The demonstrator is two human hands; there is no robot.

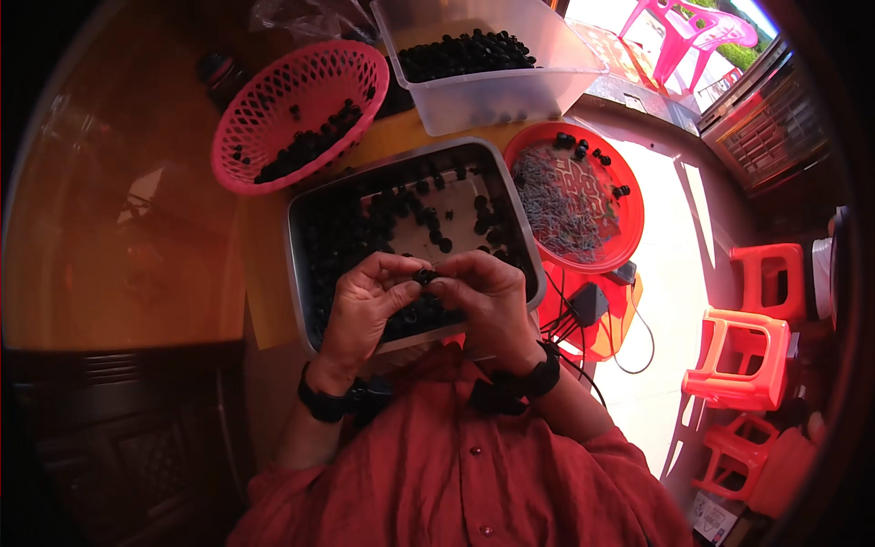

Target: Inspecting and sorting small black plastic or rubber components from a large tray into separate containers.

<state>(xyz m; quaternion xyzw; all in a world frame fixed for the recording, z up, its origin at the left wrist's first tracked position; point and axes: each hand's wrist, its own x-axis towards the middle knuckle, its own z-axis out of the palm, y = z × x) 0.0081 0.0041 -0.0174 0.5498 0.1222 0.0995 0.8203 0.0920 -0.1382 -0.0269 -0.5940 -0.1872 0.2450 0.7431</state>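
Note:
Between the fingertips of both hands is a small black ring-like part (425, 275). My left hand (363, 305) pinches it from the left, thumb and forefinger closed together. My right hand (490, 296) meets it from the other side, also in a pinch, and the fingers cover much of the part. Both hands are over the near half of a metal-rimmed rectangular tray (296, 264). Loose small black parts (342, 223) are heaped along its left side, with others scattered over its pale bottom. Dark bands circle both my wrists.
Beyond the tray stand a pink lattice basket (239, 150) and a translucent plastic bin (465, 105), both holding black parts. A round red tray (629, 228) at right carries thin grey pieces. Below it lie a black box (588, 303) and cables. Red stools (740, 356) stand farther right.

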